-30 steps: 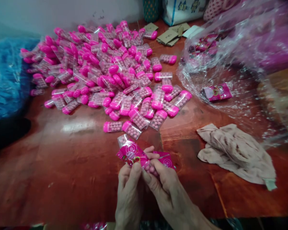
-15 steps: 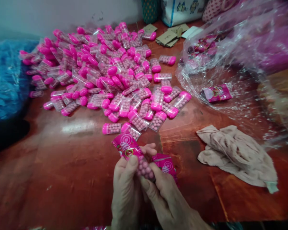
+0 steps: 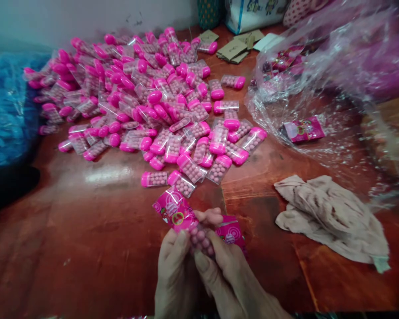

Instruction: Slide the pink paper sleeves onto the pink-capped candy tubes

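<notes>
Low in the middle of the head view, my left hand (image 3: 176,270) and my right hand (image 3: 229,274) are pressed together around one clear candy tube (image 3: 201,241) filled with pink balls. A printed pink wrapper (image 3: 174,210) covers the tube's upper end, by my left thumb. More pink wrappers (image 3: 230,231) show behind my right fingers. Just beyond my hands, a heap of pink-capped candy tubes (image 3: 146,102) spreads over the red wooden table (image 3: 96,239).
A crumpled beige cloth (image 3: 328,217) lies to the right. A big clear plastic bag (image 3: 328,84) at the right holds a wrapped pink packet (image 3: 304,129). A blue plastic bag (image 3: 9,106) sits at the left edge. Cardboard pieces (image 3: 234,49) lie at the back.
The pink wrapper has slid further along the tube between my fingers, and both hands have shifted slightly down and left. The heap has stayed put.
</notes>
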`<action>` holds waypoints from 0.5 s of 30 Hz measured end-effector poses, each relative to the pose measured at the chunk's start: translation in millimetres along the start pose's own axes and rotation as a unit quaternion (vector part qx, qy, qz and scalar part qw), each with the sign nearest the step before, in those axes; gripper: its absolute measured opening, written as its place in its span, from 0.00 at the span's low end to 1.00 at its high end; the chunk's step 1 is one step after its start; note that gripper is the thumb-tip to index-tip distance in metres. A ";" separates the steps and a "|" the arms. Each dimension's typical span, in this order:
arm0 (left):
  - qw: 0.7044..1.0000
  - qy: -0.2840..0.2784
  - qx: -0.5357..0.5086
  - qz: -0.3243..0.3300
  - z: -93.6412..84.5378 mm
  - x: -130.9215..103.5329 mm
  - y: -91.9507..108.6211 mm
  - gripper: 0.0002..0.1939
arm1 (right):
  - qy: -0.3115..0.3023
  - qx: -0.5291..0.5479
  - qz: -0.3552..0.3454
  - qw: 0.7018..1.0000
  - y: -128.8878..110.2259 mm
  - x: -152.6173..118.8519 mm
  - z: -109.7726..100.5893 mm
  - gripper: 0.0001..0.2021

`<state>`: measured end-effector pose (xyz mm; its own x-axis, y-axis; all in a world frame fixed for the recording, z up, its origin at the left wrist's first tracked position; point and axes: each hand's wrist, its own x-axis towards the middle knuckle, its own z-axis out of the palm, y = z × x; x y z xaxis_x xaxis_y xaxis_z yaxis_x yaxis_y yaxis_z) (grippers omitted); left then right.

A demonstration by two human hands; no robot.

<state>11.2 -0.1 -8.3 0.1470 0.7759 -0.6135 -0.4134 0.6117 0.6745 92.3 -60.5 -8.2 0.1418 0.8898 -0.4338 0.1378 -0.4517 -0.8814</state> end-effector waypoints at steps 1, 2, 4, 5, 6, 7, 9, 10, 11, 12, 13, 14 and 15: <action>1.000 0.008 -0.009 -0.004 0.9 0.5 0.3 0.13 | 0.000 -0.005 -0.008 1.000 3.3 -1.4 1.7 0.23; 1.000 0.007 -0.015 -0.004 2.1 1.3 0.6 0.13 | -0.004 -0.007 -0.017 1.000 6.7 -1.9 3.5 0.24; 1.000 -0.004 -0.022 0.006 5.1 3.8 1.3 0.12 | -0.010 -0.012 -0.024 1.000 12.2 -0.4 6.7 0.24; 1.000 -0.010 -0.022 0.014 6.7 5.1 1.7 0.11 | -0.010 -0.014 -0.023 1.000 13.7 1.6 7.8 0.24; 0.999 -0.017 -0.018 0.022 8.1 6.1 2.3 0.10 | -0.012 -0.014 -0.024 1.000 14.0 4.1 8.3 0.23; 0.999 -0.024 -0.010 0.026 9.2 6.6 2.8 0.10 | -0.016 -0.010 -0.029 0.999 13.2 7.0 8.2 0.23; 0.999 -0.050 0.015 0.011 10.4 5.7 3.2 0.09 | -0.035 0.012 -0.053 0.998 9.2 13.1 6.4 0.23; 0.998 -0.062 0.027 -0.003 10.5 4.4 2.8 0.09 | -0.046 0.024 -0.068 0.996 6.7 15.9 5.0 0.23; 0.997 -0.067 0.032 -0.012 10.5 2.7 1.9 0.08 | -0.057 0.032 -0.081 0.995 4.2 18.2 3.6 0.23; 0.997 -0.067 0.032 -0.016 10.5 0.7 0.6 0.08 | -0.067 0.033 -0.097 0.993 2.1 19.6 2.3 0.24; 0.998 -0.062 0.027 -0.012 10.6 -1.4 -1.1 0.08 | -0.074 0.031 -0.111 0.991 0.6 20.1 1.3 0.24; 0.998 -0.055 0.019 -0.004 10.9 -3.6 -2.9 0.08 | -0.077 0.030 -0.121 0.989 -0.4 19.7 0.8 0.24; 0.999 -0.046 0.011 0.004 11.5 -5.7 -4.5 0.08 | -0.074 0.033 -0.122 0.989 -0.9 18.3 0.8 0.24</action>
<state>22.6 -5.5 -3.2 0.2265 0.7910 -0.5683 -0.3957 0.6079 0.6884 94.0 -43.7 -15.6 -0.0340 0.9739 -0.2243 0.0853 -0.2208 -0.9716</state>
